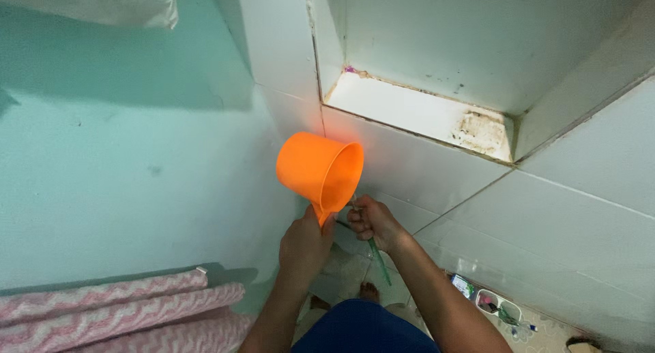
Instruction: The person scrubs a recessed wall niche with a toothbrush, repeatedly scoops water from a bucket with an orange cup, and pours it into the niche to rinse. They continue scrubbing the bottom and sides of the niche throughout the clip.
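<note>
Our left hand (305, 242) wrapped round the handle of an orange scoop (321, 170), our right hand (372, 221) fisted on a green stick (377, 256), white tiled ledge (416, 111) above

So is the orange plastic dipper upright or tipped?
Tipped: the orange plastic dipper lies on its side, mouth facing right, handle down in the left hand.

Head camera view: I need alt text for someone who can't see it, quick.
Seen from above, the left hand holds an orange plastic dipper by its handle, tilted, while the right hand grips a thin green stick beside it. Behind them, a white tiled wall has a stained recessed ledge; pink patterned rolls lie lower left.
</note>
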